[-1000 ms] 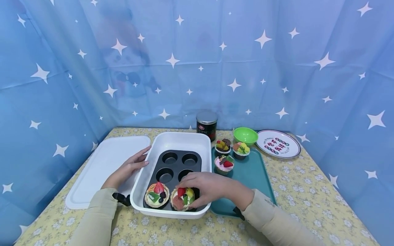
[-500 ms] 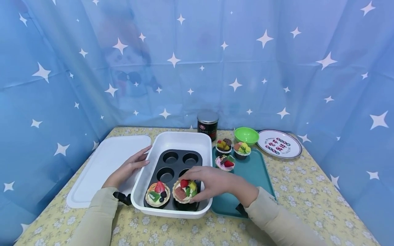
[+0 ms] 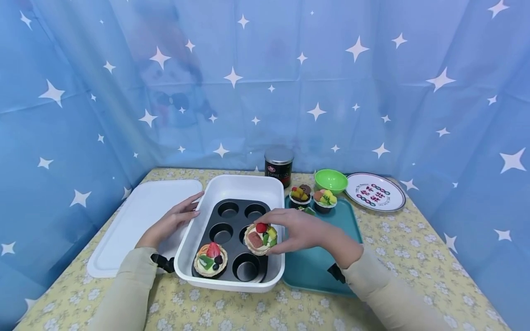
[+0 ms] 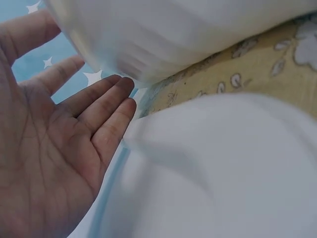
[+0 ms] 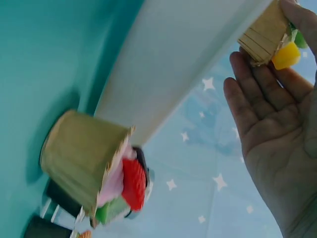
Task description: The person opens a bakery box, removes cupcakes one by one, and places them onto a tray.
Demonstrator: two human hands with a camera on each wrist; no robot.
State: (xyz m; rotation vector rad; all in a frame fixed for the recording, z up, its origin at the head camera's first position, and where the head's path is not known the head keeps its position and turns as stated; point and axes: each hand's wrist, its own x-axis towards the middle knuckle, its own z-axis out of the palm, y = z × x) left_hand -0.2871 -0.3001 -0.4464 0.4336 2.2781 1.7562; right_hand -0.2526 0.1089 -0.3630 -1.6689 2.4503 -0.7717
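My right hand pinches a fruit tart between thumb and fingers, held above the black muffin pan. In the right wrist view the tart's ridged tan side shows between the fingertips. The pan lies inside a deep white tub. A second fruit tart sits in the pan's near left cup; the near right cup is bare. My left hand has its fingers extended at the tub's left rim, also seen beside the tub's white wall in the left wrist view.
A teal tray at the right bears several cakes, among them a pink-topped cupcake mostly hidden by my right hand in the head view. Behind stand an espresso tin, a green bowl and a plate. A white lid lies left.
My right hand has lifted the fruit tart out of the near right cup and moved it up and to the right, uncovering that cup. The left hand stays at the tub's rim.
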